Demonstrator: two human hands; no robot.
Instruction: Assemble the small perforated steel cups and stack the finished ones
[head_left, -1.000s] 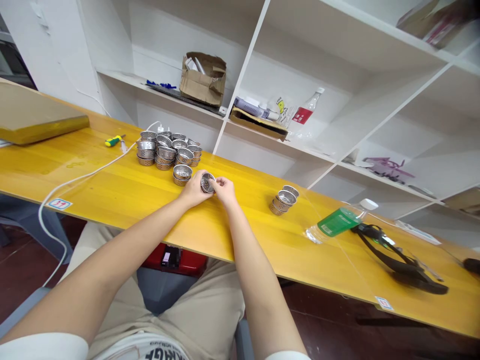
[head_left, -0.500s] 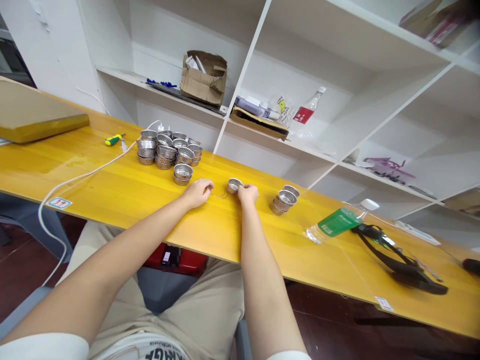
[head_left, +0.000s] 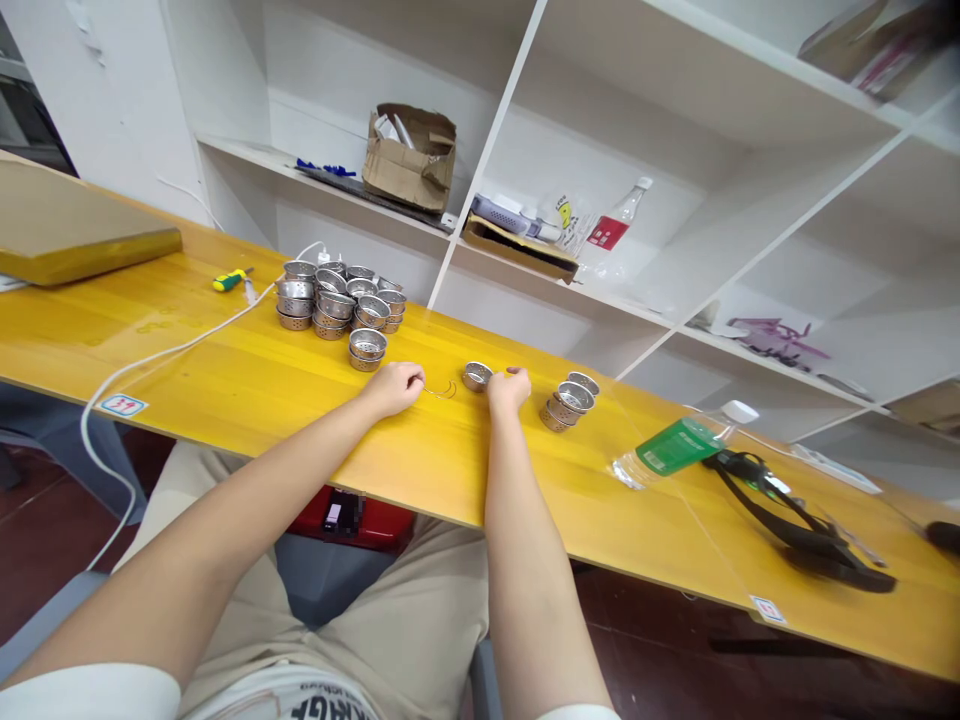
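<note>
My left hand [head_left: 397, 388] is closed in a pinch on a thin wire [head_left: 441, 392], whose curved end sticks out to the right over the table. My right hand [head_left: 510, 390] grips the right side of a small perforated metal cup [head_left: 475, 376]; the cup's open top faces up and its right edge is hidden by the fingers. To the left stand several stacked metal cups [head_left: 334, 300] of the same kind, with a short stack [head_left: 367, 350] in front of them. Another small group of cups [head_left: 574, 396] stands to the right of my right hand.
The yellow table [head_left: 420, 460] runs below white shelves [head_left: 630, 290]. At right lie a bottle with a green label [head_left: 679, 446] and a black head strap [head_left: 802, 530]. On the left are a screwdriver [head_left: 231, 280], a white cable [head_left: 180, 345] and a flat cardboard box [head_left: 82, 225].
My right hand has shifted slightly right with the metal cup, which now sits a little farther from the wire. My left hand has stayed nearly in place, still pinching the wire.
</note>
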